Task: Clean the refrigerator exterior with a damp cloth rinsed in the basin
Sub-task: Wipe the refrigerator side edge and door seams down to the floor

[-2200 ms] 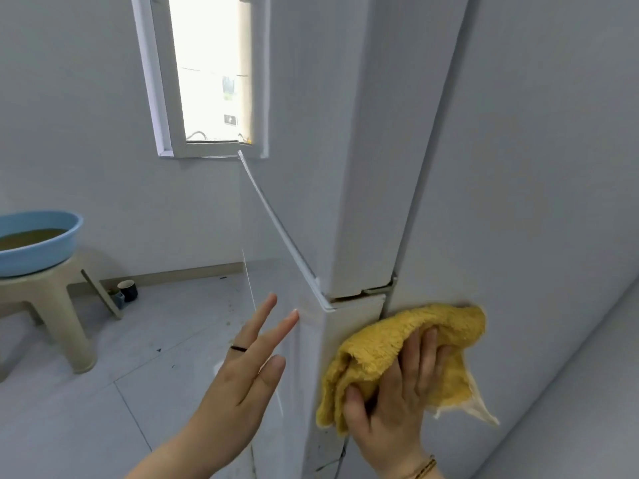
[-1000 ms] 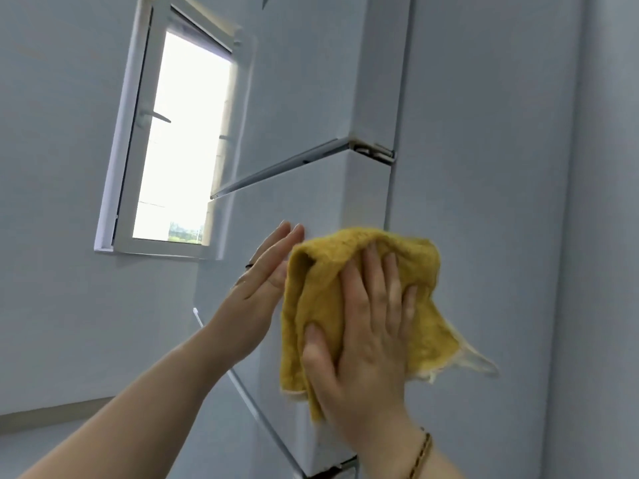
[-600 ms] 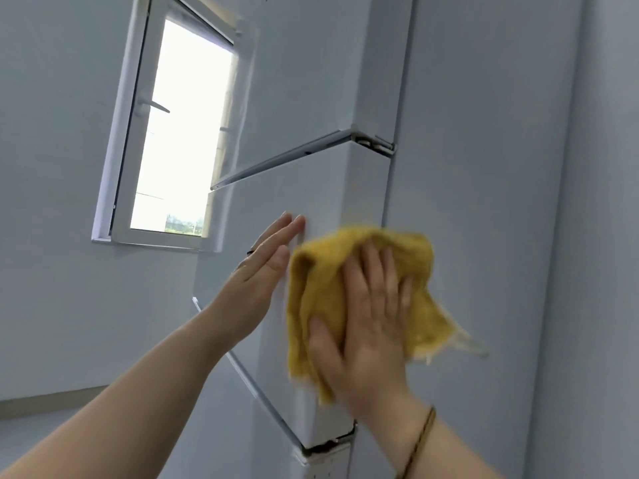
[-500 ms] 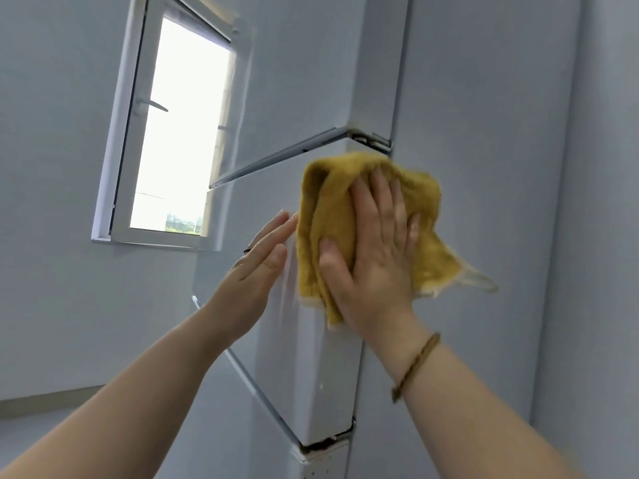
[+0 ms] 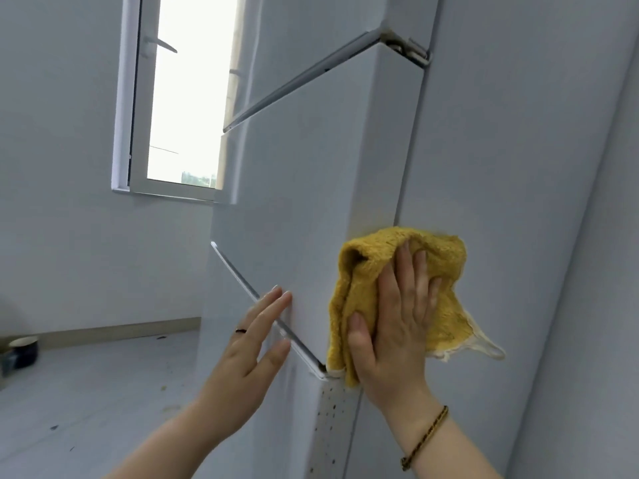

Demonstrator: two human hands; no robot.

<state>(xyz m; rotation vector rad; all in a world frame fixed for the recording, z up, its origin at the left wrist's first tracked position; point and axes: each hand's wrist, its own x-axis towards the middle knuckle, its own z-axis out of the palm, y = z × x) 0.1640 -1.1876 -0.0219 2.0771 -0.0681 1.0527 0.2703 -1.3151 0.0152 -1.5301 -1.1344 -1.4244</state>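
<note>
Right hand [image 5: 394,326]: fingers [image 5: 411,271] held straight and together, pressed flat on the yellow cloth [image 5: 446,257]
Left hand [image 5: 249,354]: fingers kept straight, slightly apart, laid at a door edge
Cloth: draped round the refrigerator [image 5: 311,202] corner, long axis 12 to 6, frayed tip toward 4
Room: window [image 5: 186,91] seen at 11, grey floor [image 5: 86,392] at 8

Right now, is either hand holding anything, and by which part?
Nothing is gripped. The right hand presses the cloth's middle flat against the refrigerator with straight fingers; the left hand is open and holds nothing.
</note>
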